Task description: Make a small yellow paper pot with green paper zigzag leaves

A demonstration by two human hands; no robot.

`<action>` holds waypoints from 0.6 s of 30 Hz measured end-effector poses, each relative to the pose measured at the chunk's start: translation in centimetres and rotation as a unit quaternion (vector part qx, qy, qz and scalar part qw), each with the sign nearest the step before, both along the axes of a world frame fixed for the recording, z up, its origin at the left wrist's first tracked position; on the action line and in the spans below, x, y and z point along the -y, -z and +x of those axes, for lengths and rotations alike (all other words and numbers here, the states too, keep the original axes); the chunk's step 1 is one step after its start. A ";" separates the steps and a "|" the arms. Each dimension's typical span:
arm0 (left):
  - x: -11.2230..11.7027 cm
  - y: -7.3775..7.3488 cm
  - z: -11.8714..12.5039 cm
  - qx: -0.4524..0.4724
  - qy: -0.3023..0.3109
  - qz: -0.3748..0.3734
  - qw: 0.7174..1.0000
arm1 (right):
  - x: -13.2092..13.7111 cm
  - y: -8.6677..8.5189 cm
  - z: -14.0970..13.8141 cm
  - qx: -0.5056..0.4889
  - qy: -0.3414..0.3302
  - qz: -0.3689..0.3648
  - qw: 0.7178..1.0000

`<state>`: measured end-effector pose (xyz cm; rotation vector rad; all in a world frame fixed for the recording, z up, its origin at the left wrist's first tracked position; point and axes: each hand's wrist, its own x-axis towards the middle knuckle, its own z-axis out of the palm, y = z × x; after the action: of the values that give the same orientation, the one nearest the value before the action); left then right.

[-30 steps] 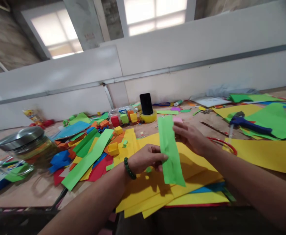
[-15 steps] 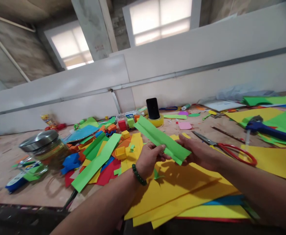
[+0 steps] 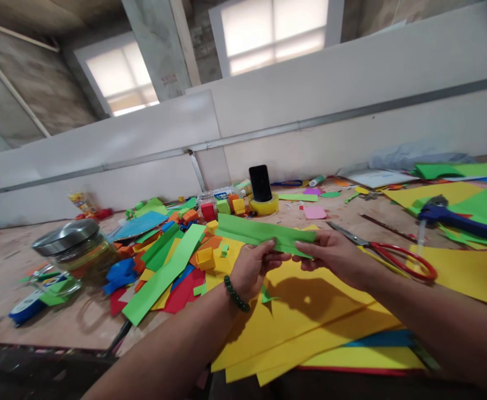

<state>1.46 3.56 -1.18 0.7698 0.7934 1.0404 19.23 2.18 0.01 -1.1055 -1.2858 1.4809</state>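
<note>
Left hand (image 3: 254,272): nearly closed; your thumb lies on top and your fingers curl beneath, pinching the green strip (image 3: 243,228).
Right hand (image 3: 337,256): nearly closed too, gripping the strip's right end just beside your left fingertips; whether the hands touch is hard to tell.
Green strip: raised above the pile between your hands, its longer free part reaching left and outward past your left hand.
Crease: a lengthwise line shows on the strip; it likely sharpens best with both thumbs pressing along that one line, edges matched.
Pressure: light and even seems right, since thin, limp sheet could buckle or skew if one hand pulls harder.
Yellow sheets (image 3: 310,300): fanned out below both hands, with a small green scrap (image 3: 268,296) right of your left wrist; they could serve as a flat backing for firmer pressing.
Scissors (image 3: 401,261): right of your right hand, near that forearm, so mind the elbow.
Second green strip (image 3: 166,275): left of your left hand, lying across other coloured pieces.
Phone (image 3: 260,183): beyond both hands, upright by a yellow roll (image 3: 264,206).
</note>
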 end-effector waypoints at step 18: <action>-4.5 -1.9 -6.5 -0.056 0.056 0.016 0.997 | 0.2 -3.3 3.5 -0.059 0.069 -0.027 0.995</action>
<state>-5.04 8.06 0.71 0.8959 0.8205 0.9189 22.69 1.97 3.29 -1.1015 -1.0718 1.4624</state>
